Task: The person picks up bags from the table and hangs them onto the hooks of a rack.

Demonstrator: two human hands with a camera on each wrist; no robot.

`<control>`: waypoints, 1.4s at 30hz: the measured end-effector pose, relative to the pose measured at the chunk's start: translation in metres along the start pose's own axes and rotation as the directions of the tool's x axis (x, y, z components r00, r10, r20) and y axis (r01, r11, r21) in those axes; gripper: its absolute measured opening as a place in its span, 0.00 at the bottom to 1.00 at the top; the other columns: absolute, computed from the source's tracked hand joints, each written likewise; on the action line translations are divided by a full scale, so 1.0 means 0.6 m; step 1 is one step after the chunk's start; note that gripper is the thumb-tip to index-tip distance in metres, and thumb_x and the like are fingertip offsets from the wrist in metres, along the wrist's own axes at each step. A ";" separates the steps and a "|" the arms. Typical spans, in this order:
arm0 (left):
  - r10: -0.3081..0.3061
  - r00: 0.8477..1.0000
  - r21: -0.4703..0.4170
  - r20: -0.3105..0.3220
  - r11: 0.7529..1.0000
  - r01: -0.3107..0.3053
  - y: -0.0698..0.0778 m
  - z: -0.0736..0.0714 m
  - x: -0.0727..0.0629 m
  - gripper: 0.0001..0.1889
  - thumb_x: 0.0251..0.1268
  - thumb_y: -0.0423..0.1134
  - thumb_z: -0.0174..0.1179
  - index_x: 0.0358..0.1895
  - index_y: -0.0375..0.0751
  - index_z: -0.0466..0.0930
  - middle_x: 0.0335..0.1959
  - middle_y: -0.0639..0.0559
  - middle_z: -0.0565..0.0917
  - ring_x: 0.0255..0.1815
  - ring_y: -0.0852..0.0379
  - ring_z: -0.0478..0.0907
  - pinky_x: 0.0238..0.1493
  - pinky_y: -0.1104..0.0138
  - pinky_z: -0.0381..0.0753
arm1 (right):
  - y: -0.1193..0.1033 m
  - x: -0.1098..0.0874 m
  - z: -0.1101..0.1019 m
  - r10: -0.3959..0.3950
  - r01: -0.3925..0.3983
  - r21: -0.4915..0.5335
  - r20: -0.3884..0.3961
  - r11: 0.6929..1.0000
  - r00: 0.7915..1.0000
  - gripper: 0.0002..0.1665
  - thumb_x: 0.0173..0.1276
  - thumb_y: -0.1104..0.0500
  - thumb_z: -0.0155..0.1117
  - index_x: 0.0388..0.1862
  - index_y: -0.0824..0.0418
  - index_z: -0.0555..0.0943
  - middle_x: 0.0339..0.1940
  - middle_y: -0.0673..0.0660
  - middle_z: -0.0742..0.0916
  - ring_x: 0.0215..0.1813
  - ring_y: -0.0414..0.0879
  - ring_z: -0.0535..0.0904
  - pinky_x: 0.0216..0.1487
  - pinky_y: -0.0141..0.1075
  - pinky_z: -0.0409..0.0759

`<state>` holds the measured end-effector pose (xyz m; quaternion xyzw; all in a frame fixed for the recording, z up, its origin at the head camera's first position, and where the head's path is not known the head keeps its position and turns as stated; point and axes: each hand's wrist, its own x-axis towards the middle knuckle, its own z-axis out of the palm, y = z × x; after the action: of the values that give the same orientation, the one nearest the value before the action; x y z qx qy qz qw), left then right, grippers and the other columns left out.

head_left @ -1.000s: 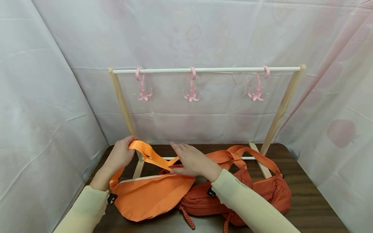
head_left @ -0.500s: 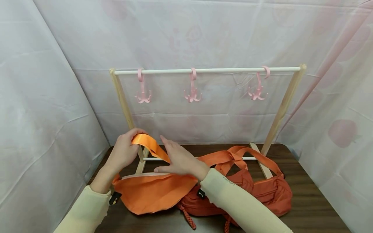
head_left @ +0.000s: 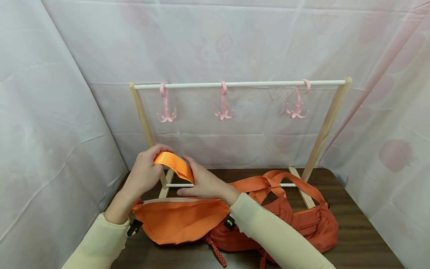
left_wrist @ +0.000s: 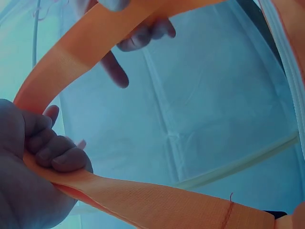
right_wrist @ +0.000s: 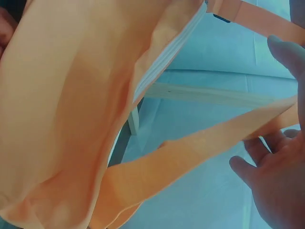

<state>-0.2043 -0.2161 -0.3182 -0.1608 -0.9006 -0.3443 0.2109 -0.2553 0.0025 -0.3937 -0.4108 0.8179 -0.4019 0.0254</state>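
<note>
Dark wood-grain tabletop (head_left: 359, 235) stretches from eight round to four o'clock, pale pink-printed cloth (head_left: 255, 45) enclosing it. Pink hooks (head_left: 223, 112) hang from a wooden rack (head_left: 322, 132) at ten, just past twelve and two. Around five o'clock lie two rust-coloured bags (head_left: 314, 226). At seven is the orange bag (head_left: 178, 222), its inside hidden. Its strap (head_left: 169, 160) rises to the left hand (head_left: 142, 172), fingers curled round it; the right hand (head_left: 209, 183) meets it too, but whether that one grips, I cannot tell.
</note>
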 end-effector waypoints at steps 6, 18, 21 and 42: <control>0.021 0.998 0.004 -0.062 1.000 -0.021 0.000 -0.003 0.000 0.20 0.65 0.19 0.53 0.53 0.40 0.86 0.35 0.47 0.84 0.27 0.50 0.73 0.34 0.59 0.74 | 0.012 -0.004 -0.001 -0.028 0.027 -0.110 -0.007 0.994 1.000 0.36 0.75 0.53 0.71 0.77 0.55 0.68 0.52 0.47 0.79 0.47 0.42 0.76 0.51 0.37 0.76; -0.008 0.992 -0.009 -0.127 1.000 0.007 0.002 -0.020 0.001 0.24 0.62 0.17 0.49 0.54 0.39 0.86 0.44 0.44 0.86 0.33 0.49 0.74 0.35 0.63 0.73 | 0.024 -0.010 -0.018 0.040 -0.040 -0.024 -0.019 0.999 0.999 0.05 0.86 0.56 0.56 0.51 0.51 0.81 0.39 0.47 0.84 0.40 0.48 0.80 0.41 0.37 0.77; -0.042 0.988 -0.016 -0.150 0.999 0.040 0.003 -0.029 -0.001 0.24 0.63 0.18 0.48 0.55 0.39 0.85 0.47 0.43 0.86 0.37 0.48 0.75 0.37 0.63 0.73 | 0.026 -0.011 -0.028 0.075 -0.074 0.032 -0.034 0.997 0.997 0.06 0.87 0.57 0.54 0.52 0.52 0.79 0.34 0.50 0.84 0.34 0.51 0.81 0.34 0.36 0.79; -0.076 0.983 0.034 -0.169 0.996 0.083 -0.032 -0.065 -0.007 0.14 0.66 0.24 0.66 0.52 0.40 0.87 0.31 0.44 0.81 0.26 0.50 0.71 0.27 0.67 0.71 | -0.001 -0.008 -0.163 -0.088 0.086 -0.046 -0.049 0.995 0.995 0.29 0.80 0.54 0.68 0.72 0.56 0.68 0.36 0.50 0.84 0.27 0.45 0.73 0.32 0.38 0.74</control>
<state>-0.1987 -0.2573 -0.3047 -0.0907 -0.8922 -0.3462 0.2753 -0.2883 0.0680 -0.3284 -0.4363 0.8083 -0.3947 -0.0221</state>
